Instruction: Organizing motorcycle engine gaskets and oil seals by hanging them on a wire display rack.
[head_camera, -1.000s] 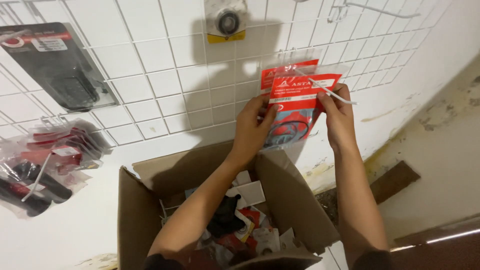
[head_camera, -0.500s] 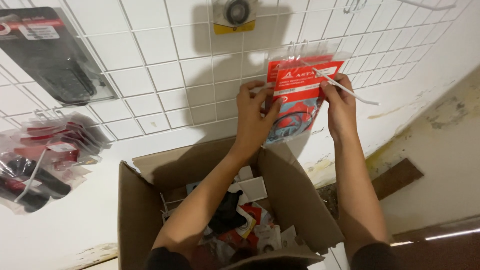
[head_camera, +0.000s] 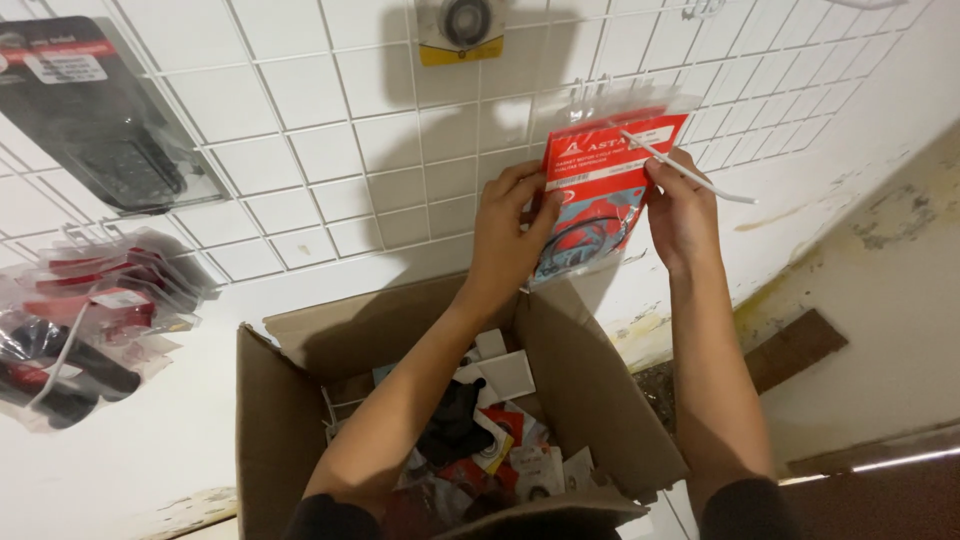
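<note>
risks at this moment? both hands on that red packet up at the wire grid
1. The red packet is pinched only at its edges by the left hand and right hand; a slip would likely drop it into the open cardboard box below.
2. The white hook juts out beside the right hand's grip and could snag the plastic sleeve or poke fingers.

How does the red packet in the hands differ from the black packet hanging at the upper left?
The red packet has a red header card and is held by both hands; the black packet is dark, larger and hangs untouched. The red packet sits upright, the black packet appears tilted. Both are clear plastic packs against the white wire grid.
</note>
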